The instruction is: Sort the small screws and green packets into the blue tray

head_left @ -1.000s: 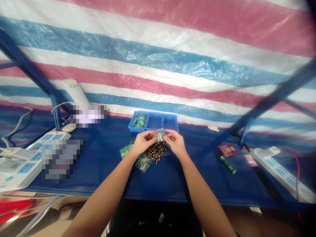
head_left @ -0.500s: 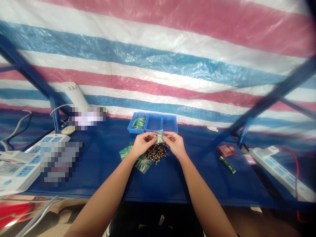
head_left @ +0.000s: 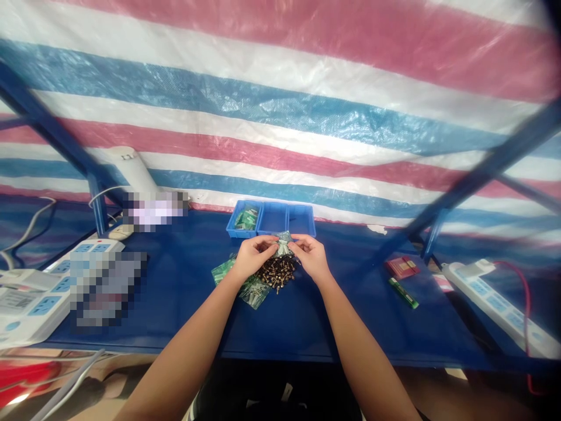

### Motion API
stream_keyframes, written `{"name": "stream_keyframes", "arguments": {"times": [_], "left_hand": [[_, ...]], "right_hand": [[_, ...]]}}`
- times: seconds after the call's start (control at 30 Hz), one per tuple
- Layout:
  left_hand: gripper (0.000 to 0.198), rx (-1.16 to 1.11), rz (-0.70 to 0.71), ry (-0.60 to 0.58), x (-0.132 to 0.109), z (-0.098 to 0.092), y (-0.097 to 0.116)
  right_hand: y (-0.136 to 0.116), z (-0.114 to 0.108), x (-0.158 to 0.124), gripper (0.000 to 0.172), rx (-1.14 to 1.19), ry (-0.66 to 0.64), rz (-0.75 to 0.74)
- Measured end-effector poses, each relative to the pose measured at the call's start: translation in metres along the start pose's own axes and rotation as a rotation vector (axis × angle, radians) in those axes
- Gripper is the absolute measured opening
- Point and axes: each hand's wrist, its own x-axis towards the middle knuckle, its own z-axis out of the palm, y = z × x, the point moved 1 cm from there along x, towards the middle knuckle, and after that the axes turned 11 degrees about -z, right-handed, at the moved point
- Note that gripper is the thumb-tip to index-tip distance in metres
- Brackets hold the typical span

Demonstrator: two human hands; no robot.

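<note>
Between my two hands is a small clear bag (head_left: 284, 244) with silvery pieces inside. My left hand (head_left: 255, 255) pinches its left edge and my right hand (head_left: 310, 255) pinches its right edge. Right below the bag lies a pile of small brass and dark metal parts (head_left: 277, 272). Green-printed bags of long silvery pieces (head_left: 254, 292) lie left of the pile, partly behind my left hand and forearm. Behind my hands stands a blue three-compartment tray (head_left: 274, 220); its left compartment holds small green bags (head_left: 248, 218), and a small dark piece lies in the right one.
A white power strip (head_left: 56, 286) and a blurred-out item are at the left. Toward the right are a red box (head_left: 402, 267), a green pack (head_left: 403, 293) and another power strip (head_left: 499, 307). Blue frame bars slope down on both sides before a striped sheet.
</note>
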Motion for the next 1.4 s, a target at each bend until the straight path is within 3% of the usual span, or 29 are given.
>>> {"name": "stream_keyframes", "arguments": {"times": [1.27,1.33,1.4], "left_hand": [[0.034,0.004,0.025,-0.006,-0.0012,-0.0015,0.0036],[0.035,-0.034,0.027,0.01,-0.0012,-0.0013,0.0039],[0.037,-0.093,0.04,0.098,-0.0012,-0.003,0.0056]], "right_hand": [[-0.0064,0.0001,0.0,0.038,0.037,-0.025,0.023],[-0.0076,0.0001,0.0003,0.041,0.035,-0.012,0.023],[-0.0087,-0.0007,0.0009,0.044,0.025,0.009,0.017]]}}
